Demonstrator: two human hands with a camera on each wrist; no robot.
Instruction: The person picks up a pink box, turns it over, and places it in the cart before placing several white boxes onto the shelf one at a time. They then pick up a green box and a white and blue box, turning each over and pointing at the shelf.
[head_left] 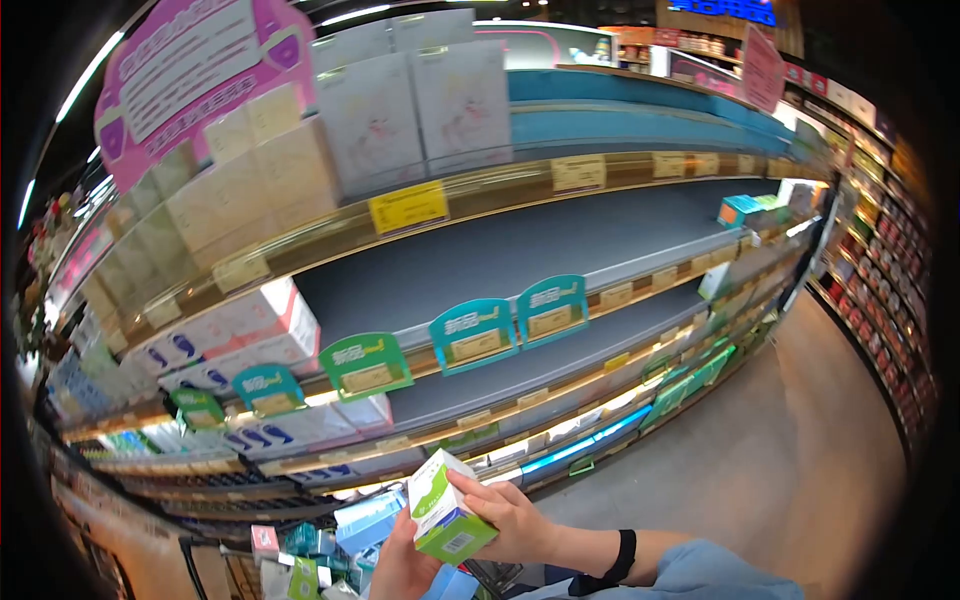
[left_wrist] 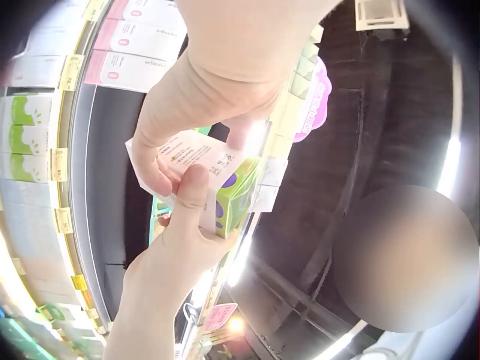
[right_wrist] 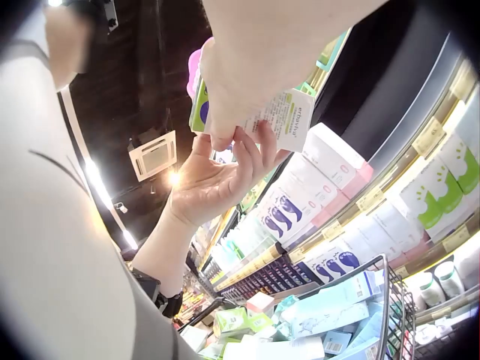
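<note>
A small white and green carton [head_left: 452, 538] is between my two hands, low in the head view, tilted with a barcode on its green end. My left hand [head_left: 402, 562] grips it from the left side. My right hand [head_left: 512, 522] holds it from the right, fingers over the upper edge. In the left wrist view, the carton [left_wrist: 196, 156] shows a white face with small print, and the right thumb presses on that face. In the right wrist view, part of the carton [right_wrist: 289, 120] shows below the right hand, and the rest is hidden by the hands.
A wire shopping cart [right_wrist: 401, 319] full of boxes stands below my hands. Ahead is a long shelf unit [head_left: 500, 180] with boxed goods at left, price labels and green and blue tags [head_left: 472, 335]. Grey floor [head_left: 720, 450] runs along the right, beside another stocked shelf [head_left: 880, 270].
</note>
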